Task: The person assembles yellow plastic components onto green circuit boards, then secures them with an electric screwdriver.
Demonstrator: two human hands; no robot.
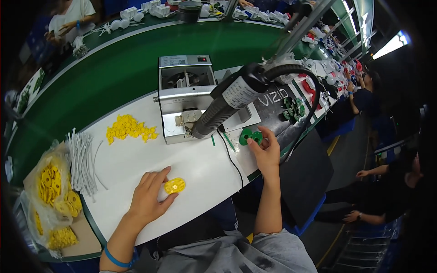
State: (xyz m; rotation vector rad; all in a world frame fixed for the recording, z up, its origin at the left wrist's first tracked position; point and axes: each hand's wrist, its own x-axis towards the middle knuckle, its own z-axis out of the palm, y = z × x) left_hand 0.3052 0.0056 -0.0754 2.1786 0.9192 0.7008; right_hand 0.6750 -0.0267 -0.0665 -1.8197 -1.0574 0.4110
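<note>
My left hand (pixel 150 195) rests on the white work sheet (pixel 136 159), its thumb and fingers curved round a yellow oval plastic part (pixel 175 185). Something whitish shows under that part, partly hidden by the fingers. Farther right, my right hand (pixel 267 152) pinches a green plastic piece made of two round lobes (pixel 250 137) between thumb and fingers. It is just above the dark board, right of the metal machine (pixel 186 107). A pile of small yellow plastic pieces (pixel 129 128) lies on the sheet, beyond my left hand.
A bundle of white cables (pixel 83 164) and a clear bag of yellow discs (pixel 50 186) are at the left. A ribbed hose (pixel 223 111) leans over the machine. More green parts (pixel 293 109) sit farther right. A green conveyor belt (pixel 114 68) runs behind; other people work around.
</note>
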